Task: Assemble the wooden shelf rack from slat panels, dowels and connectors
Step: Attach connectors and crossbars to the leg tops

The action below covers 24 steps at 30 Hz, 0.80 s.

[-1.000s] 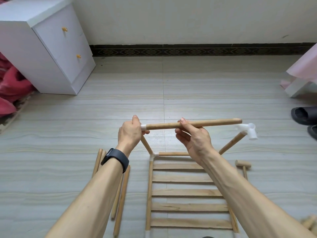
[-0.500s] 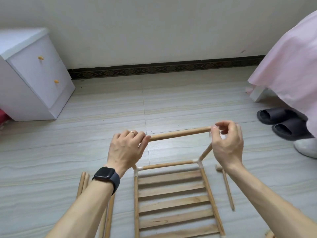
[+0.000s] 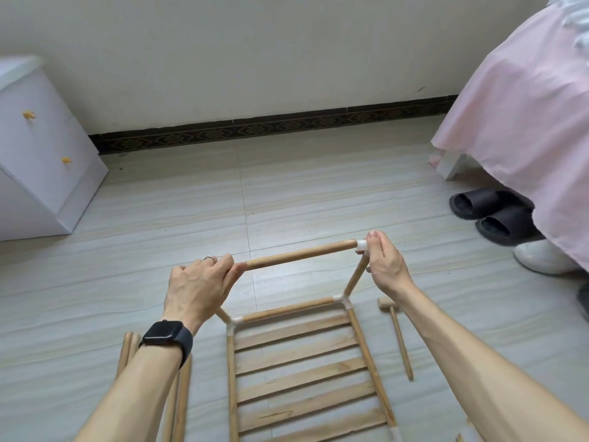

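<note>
Head view: a pale, round wooden dowel (image 3: 301, 258) is held above the far end of the slat panel (image 3: 299, 371), which lies on the tiled floor (image 3: 287, 193) at 6 o'clock. The left hand (image 3: 199, 283) curls round its 9 o'clock end; the right hand (image 3: 384, 264) pinches the white connector (image 3: 361, 244) at its 3 o'clock end.

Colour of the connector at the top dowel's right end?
White connector on the top dowel, pinched by the right hand; head view shows it best.
</note>
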Tool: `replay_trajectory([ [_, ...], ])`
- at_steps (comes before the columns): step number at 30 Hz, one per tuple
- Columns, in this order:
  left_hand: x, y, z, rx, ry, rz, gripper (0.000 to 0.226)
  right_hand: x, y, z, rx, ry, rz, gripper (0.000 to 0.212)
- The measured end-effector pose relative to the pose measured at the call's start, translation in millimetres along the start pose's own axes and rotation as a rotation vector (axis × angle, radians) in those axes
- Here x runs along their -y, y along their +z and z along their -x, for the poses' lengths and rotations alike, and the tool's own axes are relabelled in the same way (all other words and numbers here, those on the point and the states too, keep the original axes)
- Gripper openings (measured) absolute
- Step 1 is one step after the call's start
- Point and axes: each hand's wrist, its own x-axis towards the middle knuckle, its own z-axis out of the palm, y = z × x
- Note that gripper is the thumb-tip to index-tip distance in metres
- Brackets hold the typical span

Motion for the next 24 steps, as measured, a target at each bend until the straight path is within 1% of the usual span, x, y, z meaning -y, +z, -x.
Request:
replay_trajectory([
  [2,0.8,3.4,-2.3,0.0,0.0,-0.001,0.06,-1.0,1.0,-2.0,0.015,0.02,-0.042,0.037],
  [8,-2.9,4.2,-10.0,0.01,0.025,-0.004,0.05,-3.5,-1.0,-8.0,0.033,0.034,-0.092,0.041],
  [11,-3.5,3.5,-12.8,0.048,0.05,0.004,0.051,-2.5,0.1,-11.4,0.04,0.033,-0.096,0.044],
  [15,-5.3,2.6,-13.7,0.058,0.055,-0.01,0.053,-1.4,-0.8,-14.3,0.051,0.025,-0.076,0.043],
  [21,-4.8,2.7,-14.0,0.046,0.082,0.016,0.05,-2.7,-7.7,-25.0,0.144,-0.02,0.084,0.034],
  [24,-2.7,4.6,-15.4,0.03,0.092,0.042,0.051,5.2,-8.0,-33.4,0.192,-0.052,0.226,0.036],
])
